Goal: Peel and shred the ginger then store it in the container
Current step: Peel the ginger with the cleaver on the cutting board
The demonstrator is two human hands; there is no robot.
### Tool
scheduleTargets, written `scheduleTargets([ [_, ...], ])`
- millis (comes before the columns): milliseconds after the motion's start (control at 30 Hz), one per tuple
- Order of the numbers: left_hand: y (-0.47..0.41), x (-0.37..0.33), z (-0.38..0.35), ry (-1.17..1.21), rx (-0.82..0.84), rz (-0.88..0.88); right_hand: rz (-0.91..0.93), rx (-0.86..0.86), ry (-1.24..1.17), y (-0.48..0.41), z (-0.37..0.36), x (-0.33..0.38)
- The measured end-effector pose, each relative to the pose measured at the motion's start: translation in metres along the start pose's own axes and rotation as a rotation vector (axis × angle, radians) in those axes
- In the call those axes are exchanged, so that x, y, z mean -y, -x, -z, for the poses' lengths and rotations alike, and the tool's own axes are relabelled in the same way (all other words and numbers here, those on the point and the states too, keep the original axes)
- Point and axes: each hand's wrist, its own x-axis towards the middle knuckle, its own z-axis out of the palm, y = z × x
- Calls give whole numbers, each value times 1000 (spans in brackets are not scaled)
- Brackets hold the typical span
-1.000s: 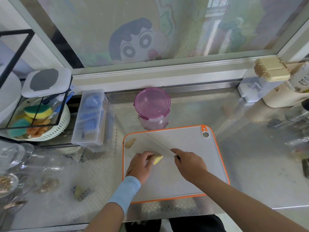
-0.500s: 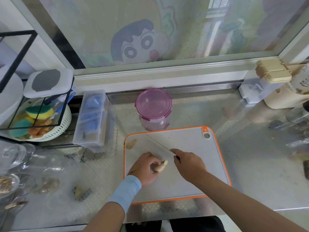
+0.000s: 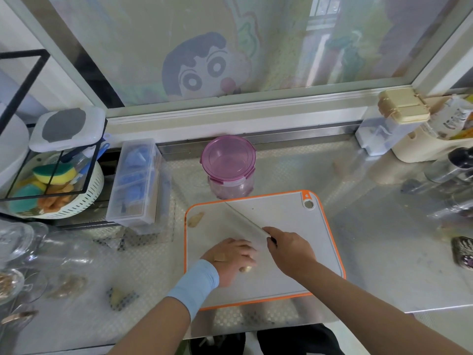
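A grey cutting board [image 3: 289, 226] with an orange rim lies on the steel counter. My left hand [image 3: 231, 257] curls over a pale yellow piece of ginger [image 3: 247, 269] on the board, and only the ginger's tip shows under my fingers. My right hand [image 3: 289, 252] grips the handle of a knife [image 3: 245, 220] whose long blade points up and left across the board, just right of my left hand. A scrap of ginger peel [image 3: 195, 219] lies at the board's far left corner. The purple-lidded container [image 3: 229, 166] stands shut behind the board.
A clear box [image 3: 138, 183] with blue items stands left of the board. More ginger pieces [image 3: 67, 285] and a yellow chunk [image 3: 119, 298] lie on the counter at the left. A white basket with sponges [image 3: 53, 185] sits far left, jars and bottles [image 3: 450, 170] far right.
My left hand has drawn the ginger down and toward me on the board, covering it more. The knife hand has stayed almost in place.
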Motion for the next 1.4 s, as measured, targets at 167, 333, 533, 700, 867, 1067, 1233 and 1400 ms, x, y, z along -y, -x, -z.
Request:
scheduleTargets([
  [167, 7, 11, -8, 81, -144, 228, -5, 8, -25, 5, 2, -5],
  [333, 15, -4, -25, 215, -369, 427, 31, 27, -16, 4, 0, -5],
  [533, 24, -17, -39, 285, -618, 336, 125, 100, 72, 4, -2, -5],
  [700, 17, -17, -38, 231, -688, 314, 149, 110, 125, 9, -2, -3],
  [867, 17, -15, -38, 242, -728, 316, 202, 101, 171, 23, -2, 1],
  [1067, 17, -16, -47, 260, -760, 350, 163, 93, 154, 43, -10, 6],
  [1233, 20, -13, -47, 265, -748, 326, 139, 92, 156, 46, -10, 4],
  [1400, 21, -11, -49, 271, -744, 299, 115, 90, 130, 53, -14, 6],
])
